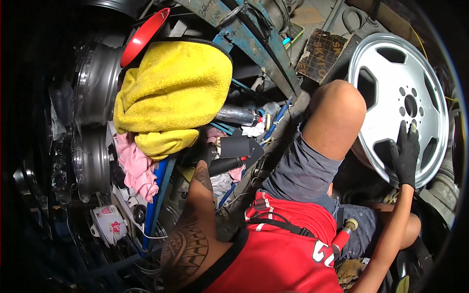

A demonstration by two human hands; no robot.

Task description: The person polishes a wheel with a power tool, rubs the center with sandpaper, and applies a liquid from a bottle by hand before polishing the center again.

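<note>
Well, in the head view, the silver wheel (pixel 393 112) sits at the right, beside the raised knee (pixel 339 100). The right hand (pixel 406 155) lies spread on its front, grip unclenched; the left hand (pixel 205 154) is mostly hidden near a black card (pixel 234 146), so I cannot tell its grip. With its support out of sight, the wheel could perhaps roll or tip if pressed off-centre. Its front turns toward the wearer; being round, it has no true long axis.

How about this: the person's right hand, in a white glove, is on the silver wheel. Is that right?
Not quite: the glove is black, not white, as the head view shows. The right hand is on the silver wheel.
</note>
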